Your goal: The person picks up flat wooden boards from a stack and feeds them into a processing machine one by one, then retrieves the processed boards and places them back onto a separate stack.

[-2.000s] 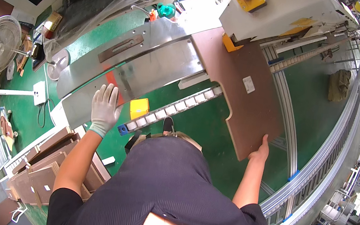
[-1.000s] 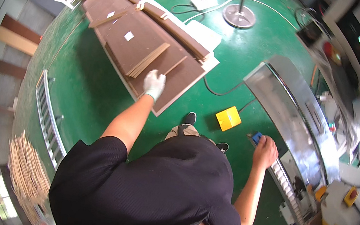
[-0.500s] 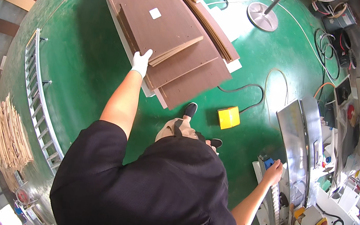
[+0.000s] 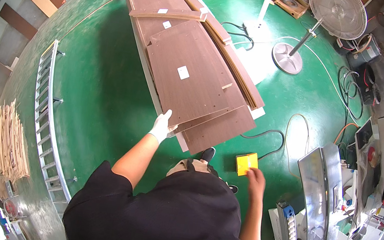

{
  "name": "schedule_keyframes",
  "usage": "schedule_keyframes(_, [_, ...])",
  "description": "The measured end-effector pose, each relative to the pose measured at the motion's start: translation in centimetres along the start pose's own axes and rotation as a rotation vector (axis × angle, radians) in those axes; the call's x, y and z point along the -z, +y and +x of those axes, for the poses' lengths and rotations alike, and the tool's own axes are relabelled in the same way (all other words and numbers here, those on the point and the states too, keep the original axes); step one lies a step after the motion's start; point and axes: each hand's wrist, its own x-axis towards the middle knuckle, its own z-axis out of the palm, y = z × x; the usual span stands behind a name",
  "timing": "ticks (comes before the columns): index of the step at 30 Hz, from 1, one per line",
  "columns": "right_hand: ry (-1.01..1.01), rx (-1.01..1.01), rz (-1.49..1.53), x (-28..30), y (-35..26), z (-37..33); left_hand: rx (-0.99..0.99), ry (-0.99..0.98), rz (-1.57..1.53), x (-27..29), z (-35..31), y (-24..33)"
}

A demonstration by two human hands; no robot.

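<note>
A stack of brown boards (image 4: 221, 124) stretches away in front of me. My left hand (image 4: 162, 124), in a white glove, grips the near left corner of the top brown board (image 4: 191, 92), thumb up along its edge. A white label (image 4: 182, 72) lies on that board, and a small pale strip shows near its right edge. My right hand (image 4: 256, 183) is bare and hangs in the air with loosely bent fingers, nothing visible in it. In the picture it overlaps the edge of a yellow pedal box (image 4: 245, 163) on the floor.
A long machine with a metal guard (image 4: 316, 188) and a blue-ended rail (image 4: 289, 213) stands to my right. A pedestal fan (image 4: 288, 57) is beyond the stack, with hoses on the green floor. On the left are a metal ladder (image 4: 44, 128) and a bundle of wood strips (image 4: 8, 145).
My right hand has left the machine's rail and come forward and inward. The top board's near end has shifted and now covers more of the boards below, my left hand still on its corner.
</note>
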Motion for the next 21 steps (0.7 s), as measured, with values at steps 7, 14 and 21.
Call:
schedule_keyframes(7, [-0.307,-0.327,0.590,-11.3,-7.3,4.8,0.148,-0.357,-0.045,-5.9,-9.4,-4.6])
schedule_keyframes(14, [0.128,-0.343,0.903,-10.7,-7.5,4.4,0.483,-0.748,-0.181,-6.8,-14.0,-6.2])
schedule_keyframes(21, [0.438,-0.111,0.628,-2.6,-2.5,-2.5,0.413,-0.452,-0.182,-9.7,-8.2,-3.8])
